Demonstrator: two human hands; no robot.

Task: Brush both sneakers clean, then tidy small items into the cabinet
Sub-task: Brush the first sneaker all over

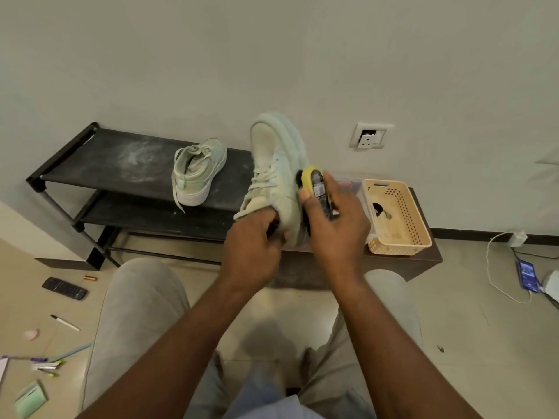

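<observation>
Head view: left hand [254, 237] grips the heel of the raised sneaker [275, 164], held over the right end of the shoe rack [106, 158]. Right hand [335, 219] grasps the brush [314, 182], bristles against the sneaker's side panel. The second sneaker [196, 173] sits on the rack's top shelf. Recommend a firm heel hold and short strokes.

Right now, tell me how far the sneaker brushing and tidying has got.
Done: nothing certain; the second sneaker sits on the rack, its state unclear. In hand: the left hand grips the raised sneaker while the right hand holds the brush against its side. Left: the remote, battery and marker lie on the floor, not yet tidied.
</observation>
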